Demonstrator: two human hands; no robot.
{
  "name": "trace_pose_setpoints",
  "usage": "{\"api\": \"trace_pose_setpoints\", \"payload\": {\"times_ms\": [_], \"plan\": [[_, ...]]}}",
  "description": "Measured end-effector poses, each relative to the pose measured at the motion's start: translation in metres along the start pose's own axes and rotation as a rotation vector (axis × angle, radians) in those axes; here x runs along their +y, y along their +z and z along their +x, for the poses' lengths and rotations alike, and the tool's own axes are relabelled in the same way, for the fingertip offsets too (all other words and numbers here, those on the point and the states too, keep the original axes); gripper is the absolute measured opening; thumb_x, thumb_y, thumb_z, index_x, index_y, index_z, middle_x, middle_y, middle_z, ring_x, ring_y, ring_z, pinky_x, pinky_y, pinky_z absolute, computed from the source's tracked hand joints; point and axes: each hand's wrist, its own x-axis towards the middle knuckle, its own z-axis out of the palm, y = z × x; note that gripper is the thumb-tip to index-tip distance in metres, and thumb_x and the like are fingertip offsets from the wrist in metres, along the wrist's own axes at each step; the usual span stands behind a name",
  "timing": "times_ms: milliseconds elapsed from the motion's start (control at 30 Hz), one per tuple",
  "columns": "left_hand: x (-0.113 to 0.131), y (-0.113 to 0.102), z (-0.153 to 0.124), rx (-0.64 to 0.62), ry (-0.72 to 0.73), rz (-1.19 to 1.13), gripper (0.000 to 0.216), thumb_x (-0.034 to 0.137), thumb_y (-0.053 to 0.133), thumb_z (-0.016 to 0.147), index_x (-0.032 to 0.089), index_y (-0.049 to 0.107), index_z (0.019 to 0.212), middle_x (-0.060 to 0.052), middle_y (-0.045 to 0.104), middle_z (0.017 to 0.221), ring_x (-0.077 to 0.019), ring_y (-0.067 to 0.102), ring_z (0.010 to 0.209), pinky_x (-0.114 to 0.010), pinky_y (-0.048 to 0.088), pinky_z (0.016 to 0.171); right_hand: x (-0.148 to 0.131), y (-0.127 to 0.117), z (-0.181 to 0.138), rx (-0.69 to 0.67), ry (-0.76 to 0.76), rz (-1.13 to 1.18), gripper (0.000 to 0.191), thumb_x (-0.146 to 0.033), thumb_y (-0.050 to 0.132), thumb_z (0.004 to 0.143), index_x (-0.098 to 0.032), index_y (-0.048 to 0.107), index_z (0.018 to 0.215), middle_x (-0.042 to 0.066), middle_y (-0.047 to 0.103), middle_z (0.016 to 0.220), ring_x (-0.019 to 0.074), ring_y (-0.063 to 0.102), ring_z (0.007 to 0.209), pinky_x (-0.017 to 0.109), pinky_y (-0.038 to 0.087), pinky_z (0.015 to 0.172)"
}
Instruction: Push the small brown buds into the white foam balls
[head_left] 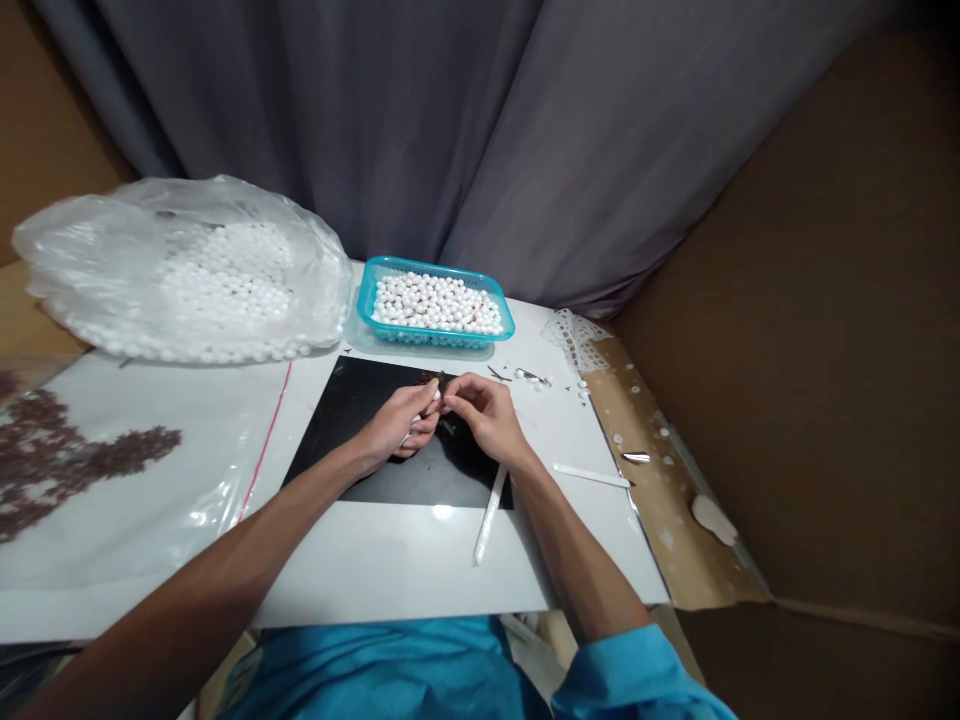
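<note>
Over a black mat (420,485) my two hands meet, fingertips close together. My left hand (401,420) is closed around a few small white balls (411,436), one of which shows at its thumb tip. My right hand (486,408) pinches at that ball from the other side; whatever sits between its fingertips is too small to make out. Just behind the fingertips lie small dark brown pieces (428,379) on the mat, partly hidden by the hands.
Behind the mat stands a blue basket (371,318) full of white balls. A large clear bag of white balls (225,290) is at back left. Brown pieces (45,450) lie on clear plastic at left. White sticks (489,520), tweezers (531,376) and loose balls lie around; cardboard walls the right.
</note>
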Motion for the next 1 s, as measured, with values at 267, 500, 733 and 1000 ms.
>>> {"api": "trace_pose_setpoints", "payload": {"times_ms": [267, 500, 733, 1000], "plan": [[-0.0013, -0.0018, 0.0005, -0.055, 0.01, 0.016, 0.052, 0.072, 0.054, 0.096, 0.022, 0.044, 0.083, 0.008, 0.035, 0.061, -0.0048, 0.026, 0.038, -0.014, 0.017, 0.032, -0.0041, -0.0018, -0.0001, -0.012, 0.027, -0.006, 0.028, -0.045, 0.08, 0.09, -0.019, 0.07, 0.093, 0.005, 0.072, 0.087, 0.0195, 0.068, 0.081, 0.033, 0.056, 0.082], [-0.0026, 0.0004, -0.0002, -0.032, 0.012, 0.044, 0.054, 0.074, 0.056, 0.094, 0.022, 0.045, 0.083, 0.008, 0.036, 0.061, -0.0047, 0.027, 0.038, -0.014, 0.017, 0.033, -0.0074, -0.0025, 0.0002, -0.02, 0.036, -0.023, 0.031, -0.048, 0.08, 0.09, -0.019, 0.071, 0.093, 0.005, 0.072, 0.084, 0.0191, 0.067, 0.078, 0.033, 0.056, 0.08], [-0.0067, -0.001, 0.0011, -0.033, 0.037, 0.059, 0.055, 0.076, 0.055, 0.093, 0.023, 0.043, 0.084, 0.009, 0.036, 0.062, -0.005, 0.028, 0.039, -0.014, 0.017, 0.033, -0.0076, -0.0017, -0.0001, -0.031, 0.022, 0.005, 0.027, -0.044, 0.079, 0.092, -0.018, 0.071, 0.092, 0.004, 0.072, 0.084, 0.0183, 0.067, 0.08, 0.032, 0.055, 0.08], [-0.0066, 0.0001, 0.0, -0.029, 0.033, 0.078, 0.054, 0.075, 0.054, 0.094, 0.023, 0.042, 0.083, 0.008, 0.035, 0.063, -0.0053, 0.027, 0.04, -0.015, 0.017, 0.034, -0.0084, -0.0033, -0.0001, -0.032, 0.031, -0.023, 0.028, -0.045, 0.079, 0.092, -0.018, 0.072, 0.092, 0.004, 0.072, 0.086, 0.0185, 0.067, 0.08, 0.032, 0.055, 0.08]]}}
